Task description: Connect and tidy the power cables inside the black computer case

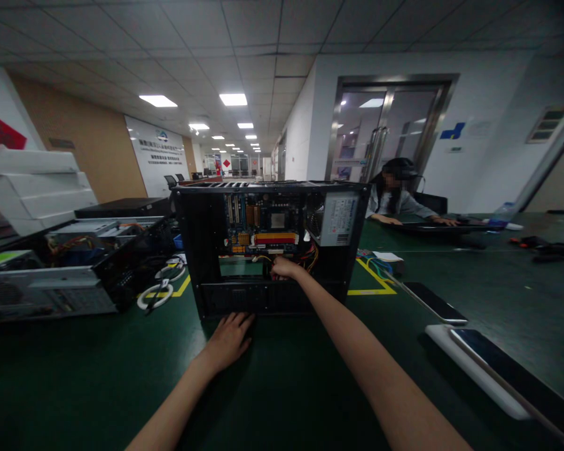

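A black computer case [270, 299] stands on the green table in front of me, its open side facing me. Inside it are a motherboard [244, 219] with red and yellow memory slots [276, 239] and a power supply [339, 218] at the upper right. My right hand [284, 268] reaches into the case below the motherboard, its fingers curled beside coloured cables [310, 255]. What the fingers hold, if anything, is hidden. My left hand [229, 338] lies flat on the table, fingertips at the lower front edge of the case.
On the left lies another opened computer case [70, 294], with white boxes [37, 188] behind it and a coiled white cable [155, 295] beside it. Phones [432, 302] and a white slab-like device [474, 369] rest at the right. A co-worker [395, 194] sits across the table.
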The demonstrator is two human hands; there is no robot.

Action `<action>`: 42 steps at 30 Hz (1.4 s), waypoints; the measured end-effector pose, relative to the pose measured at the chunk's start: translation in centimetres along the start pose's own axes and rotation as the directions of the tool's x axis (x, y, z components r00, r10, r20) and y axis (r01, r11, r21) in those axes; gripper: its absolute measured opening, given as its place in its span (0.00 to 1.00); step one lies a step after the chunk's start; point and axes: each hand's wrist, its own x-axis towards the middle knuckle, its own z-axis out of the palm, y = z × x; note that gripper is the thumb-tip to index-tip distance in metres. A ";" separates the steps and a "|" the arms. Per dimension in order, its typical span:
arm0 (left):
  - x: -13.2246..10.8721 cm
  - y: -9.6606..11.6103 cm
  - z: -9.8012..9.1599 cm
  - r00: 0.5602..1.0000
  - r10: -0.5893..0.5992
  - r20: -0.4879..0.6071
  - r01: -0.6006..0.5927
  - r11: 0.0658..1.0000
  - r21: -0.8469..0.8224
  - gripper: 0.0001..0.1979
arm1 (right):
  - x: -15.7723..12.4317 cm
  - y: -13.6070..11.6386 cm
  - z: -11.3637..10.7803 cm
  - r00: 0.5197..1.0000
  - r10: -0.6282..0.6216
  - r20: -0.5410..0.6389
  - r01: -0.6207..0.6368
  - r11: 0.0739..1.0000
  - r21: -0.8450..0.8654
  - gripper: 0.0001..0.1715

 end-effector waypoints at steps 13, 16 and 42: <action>0.0 0.4 -0.7 1.000 -0.008 0.020 0.008 1.000 -0.005 0.26 | 0.2 1.0 -0.8 0.989 0.145 0.017 -0.112 0.673 0.731 0.11; 0.0 0.3 -0.4 1.000 -0.013 0.017 0.013 1.000 -0.006 0.26 | 0.3 1.5 -1.3 0.979 0.182 0.093 -0.178 0.534 0.827 0.12; 0.0 0.2 -0.3 1.000 -0.012 0.021 0.013 0.999 -0.032 0.26 | 0.9 2.1 -2.0 0.965 0.089 0.246 -0.260 0.212 0.942 0.16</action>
